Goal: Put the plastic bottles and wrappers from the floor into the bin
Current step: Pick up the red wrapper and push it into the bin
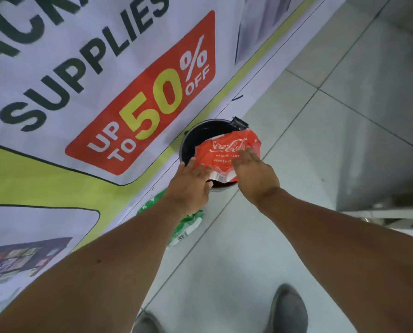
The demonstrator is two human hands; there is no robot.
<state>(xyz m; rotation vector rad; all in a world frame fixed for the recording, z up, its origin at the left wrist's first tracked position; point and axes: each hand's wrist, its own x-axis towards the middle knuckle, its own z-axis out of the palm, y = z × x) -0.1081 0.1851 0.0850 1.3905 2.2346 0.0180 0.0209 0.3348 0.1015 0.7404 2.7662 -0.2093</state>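
Observation:
A round black bin (196, 138) stands on the tiled floor against a printed banner. A crumpled red plastic wrapper with white lettering (224, 150) lies across the bin's open top. My left hand (191, 183) and my right hand (253, 174) both rest flat on the wrapper's near edge, fingers spread and extended. A green and white wrapper (188, 224) lies on the floor just near of the bin, partly hidden under my left forearm.
A large banner (104, 92) with a red "up to 50% off" patch covers the wall on the left. Pale floor tiles (320, 140) spread to the right. My two grey shoes (288, 308) show at the bottom edge. A metal frame (392, 215) stands at the right.

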